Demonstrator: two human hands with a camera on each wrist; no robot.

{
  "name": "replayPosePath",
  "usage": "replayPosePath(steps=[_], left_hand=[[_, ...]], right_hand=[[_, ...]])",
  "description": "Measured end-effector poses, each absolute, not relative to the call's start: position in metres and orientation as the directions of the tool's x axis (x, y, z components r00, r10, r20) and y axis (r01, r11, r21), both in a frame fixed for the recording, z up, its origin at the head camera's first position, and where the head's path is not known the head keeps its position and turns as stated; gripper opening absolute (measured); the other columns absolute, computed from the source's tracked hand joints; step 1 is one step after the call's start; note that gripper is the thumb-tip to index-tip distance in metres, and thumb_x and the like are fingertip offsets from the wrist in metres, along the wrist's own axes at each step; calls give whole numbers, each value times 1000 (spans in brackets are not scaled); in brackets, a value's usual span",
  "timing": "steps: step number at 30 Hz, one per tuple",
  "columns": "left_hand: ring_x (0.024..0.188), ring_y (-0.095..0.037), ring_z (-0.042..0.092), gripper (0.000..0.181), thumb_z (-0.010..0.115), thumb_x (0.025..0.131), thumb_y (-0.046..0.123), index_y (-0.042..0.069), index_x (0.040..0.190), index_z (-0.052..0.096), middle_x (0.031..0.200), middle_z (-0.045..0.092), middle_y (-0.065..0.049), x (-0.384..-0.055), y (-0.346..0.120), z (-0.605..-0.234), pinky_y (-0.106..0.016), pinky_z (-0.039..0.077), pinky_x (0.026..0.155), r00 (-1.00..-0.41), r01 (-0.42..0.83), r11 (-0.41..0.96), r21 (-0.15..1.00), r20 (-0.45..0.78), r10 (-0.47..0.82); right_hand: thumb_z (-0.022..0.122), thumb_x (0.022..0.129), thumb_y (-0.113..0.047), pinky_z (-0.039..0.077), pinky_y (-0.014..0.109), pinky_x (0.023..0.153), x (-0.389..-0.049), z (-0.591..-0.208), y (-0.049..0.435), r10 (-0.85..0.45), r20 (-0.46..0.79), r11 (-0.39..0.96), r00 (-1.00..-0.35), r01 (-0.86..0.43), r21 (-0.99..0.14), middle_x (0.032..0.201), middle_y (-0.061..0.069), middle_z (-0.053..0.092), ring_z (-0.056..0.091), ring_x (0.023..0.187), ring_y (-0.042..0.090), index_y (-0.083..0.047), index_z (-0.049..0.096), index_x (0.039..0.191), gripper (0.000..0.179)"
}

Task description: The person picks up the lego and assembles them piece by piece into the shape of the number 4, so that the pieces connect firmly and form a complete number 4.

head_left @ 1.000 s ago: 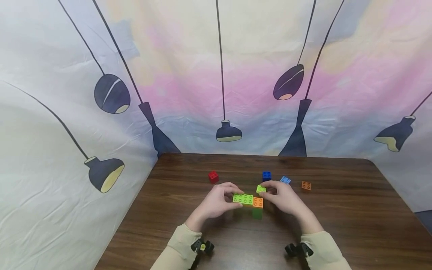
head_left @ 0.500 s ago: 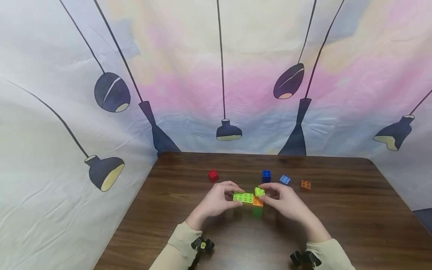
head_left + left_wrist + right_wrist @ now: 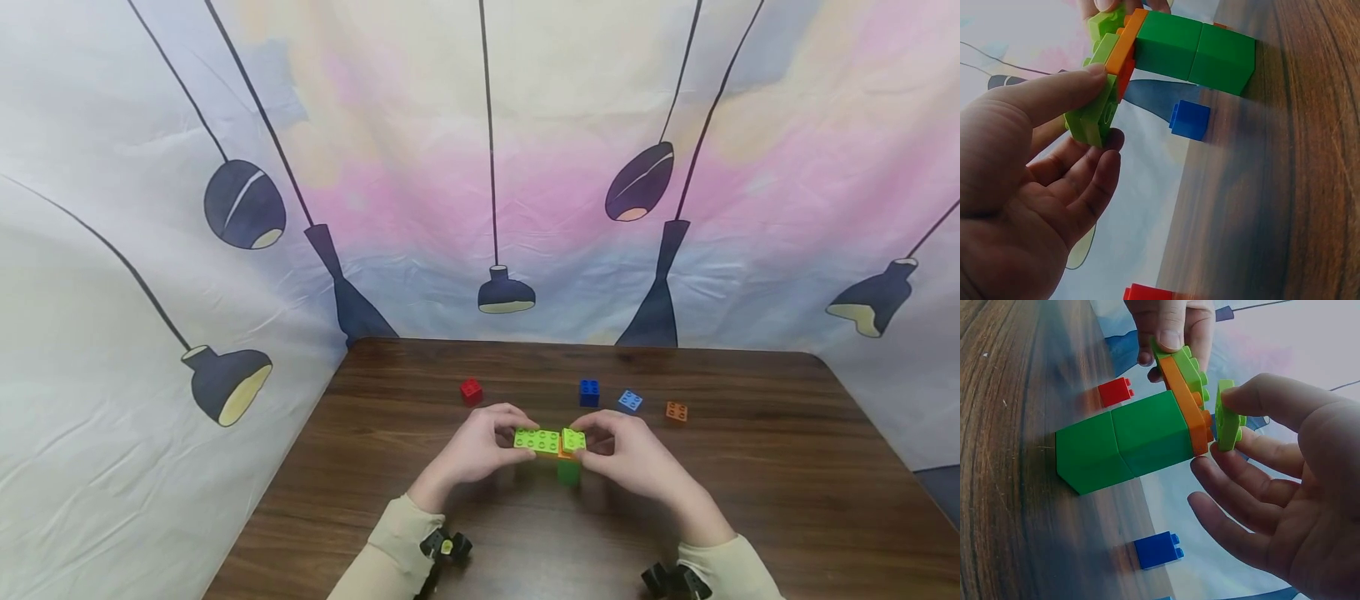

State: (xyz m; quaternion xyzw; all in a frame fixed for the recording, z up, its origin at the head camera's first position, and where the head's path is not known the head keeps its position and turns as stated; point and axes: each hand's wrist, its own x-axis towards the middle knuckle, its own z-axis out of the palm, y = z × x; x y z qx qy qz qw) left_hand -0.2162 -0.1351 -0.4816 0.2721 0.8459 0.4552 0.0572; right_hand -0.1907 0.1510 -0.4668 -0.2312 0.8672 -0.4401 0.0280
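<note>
My left hand [image 3: 480, 446] pinches the long lime-green building brick [image 3: 537, 440] at its left end, thumb in front and fingers behind. That brick sits on an orange brick [image 3: 1184, 403], which lies across the top of two stacked green bricks [image 3: 1194, 50] standing on the table; its lime end juts out past the stack. Between thumb and fingers my right hand [image 3: 637, 450] pinches a small lime-green brick [image 3: 1229, 419]. In the right wrist view it is just off the bare studs at the orange brick's right end, facing them.
Behind the hands on the wooden table [image 3: 750, 500] lie a red brick [image 3: 471, 392], a dark blue brick [image 3: 589, 392], a light blue brick [image 3: 630, 401] and a flat orange brick [image 3: 677, 411]. A printed cloth [image 3: 420, 208] hangs beyond the table's back edge.
My right hand has brought the small lime-green brick leftward and toward me, from beside the stack to over the orange end, and levelled it. My left hand keeps its grip in place.
</note>
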Motion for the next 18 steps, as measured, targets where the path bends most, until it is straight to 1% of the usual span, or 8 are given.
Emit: replayPosePath(steps=[6, 13, 18], left_hand=[[97, -12, 64, 32, 90, 91, 23, 19, 121, 81, 118, 70, 8, -217, -135, -482, -36, 63, 88, -841, 415, 432, 801, 157, 517], [96, -12, 65, 33, 90, 90, 22, 18, 121, 81, 118, 71, 8, -217, -135, -482, -29, 61, 85, -840, 418, 432, 799, 159, 518], [96, -11, 65, 32, 90, 90, 21, 17, 120, 81, 116, 71, 8, -217, -134, -483, -35, 63, 84, -836, 427, 436, 792, 163, 524]], right_hand=[[83, 94, -20, 61, 30, 83, -191, -468, 150, -436, 164, 534, -885, -401, -745, 113, -1, 72, 70, 95, 11, -12, 75, 119, 27], [83, 94, -19, 60, 31, 84, -191, -469, 148, -424, 174, 558, -889, -408, -722, 113, -1, 72, 71, 97, 12, -11, 75, 119, 27], [83, 94, -20, 61, 31, 83, -191, -469, 147, -427, 182, 560, -886, -417, -716, 112, -3, 72, 71, 97, 12, -12, 75, 119, 27]])
